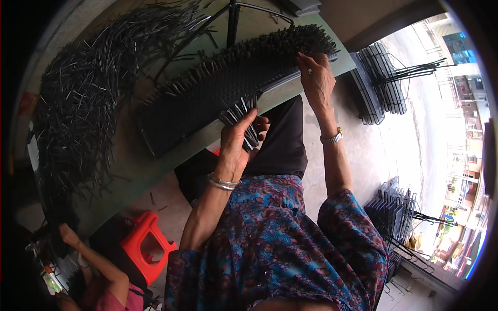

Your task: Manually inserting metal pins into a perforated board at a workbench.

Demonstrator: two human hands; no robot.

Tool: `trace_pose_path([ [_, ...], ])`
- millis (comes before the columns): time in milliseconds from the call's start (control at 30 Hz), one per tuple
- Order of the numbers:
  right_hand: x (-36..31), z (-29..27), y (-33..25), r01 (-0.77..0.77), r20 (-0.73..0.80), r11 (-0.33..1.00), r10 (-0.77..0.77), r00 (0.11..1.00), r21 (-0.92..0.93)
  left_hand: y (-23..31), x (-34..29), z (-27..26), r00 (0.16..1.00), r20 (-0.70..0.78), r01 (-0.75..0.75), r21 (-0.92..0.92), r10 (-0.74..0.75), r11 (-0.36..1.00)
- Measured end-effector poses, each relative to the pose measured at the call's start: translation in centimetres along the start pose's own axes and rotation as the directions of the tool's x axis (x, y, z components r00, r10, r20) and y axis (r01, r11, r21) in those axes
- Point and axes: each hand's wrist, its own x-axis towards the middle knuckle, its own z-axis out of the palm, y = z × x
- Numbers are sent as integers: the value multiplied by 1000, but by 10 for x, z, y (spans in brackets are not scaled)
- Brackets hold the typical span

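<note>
My left hand (236, 139) is closed around a bundle of thin black strips (239, 111), which fans out above the thumb at the near edge of a long black perforated board (207, 98). The board lies slantwise on the table, and upright black strips (249, 52) stand in dense rows along its far side and right end. At that right end my right hand (318, 80) is pinched, its fingertips down among the upright strips. Whatever sits between those fingertips is hidden.
Loose black strips (83, 98) form a big heap on the left of the greenish table (140, 192). A black metal stand (232, 23) rises behind the board. Red stool (148, 246) and another person's arm (98, 262) are lower left. Wire racks (381, 78) stand at right.
</note>
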Motion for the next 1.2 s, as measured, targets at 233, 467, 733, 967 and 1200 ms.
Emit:
trace_pose_path([
  [233, -11, -28, -37, -301, 562, 806, -47, 826, 510, 3, -6, 5, 998, 7, -63, 74, 62, 995],
  [467, -16, -33, -65, -592, 803, 632, -81, 591, 500, 5, -9, 4, 997, -6, -80, 140, 82, 987],
  [733, -16, -33, -73, -638, 803, 591, -28, 596, 494, 12, -12, 3, 997, -42, -59, 187, 68, 981],
  [967, -15, -30, -69, -675, 832, 542, -87, 548, 501, 12, -10, 0, 991, -6, -129, 264, 135, 956],
  [1200, -13, -33, -67, -641, 793, 512, -145, 592, 572, 12, -8, -1, 987, 49, -159, 301, 151, 940],
])
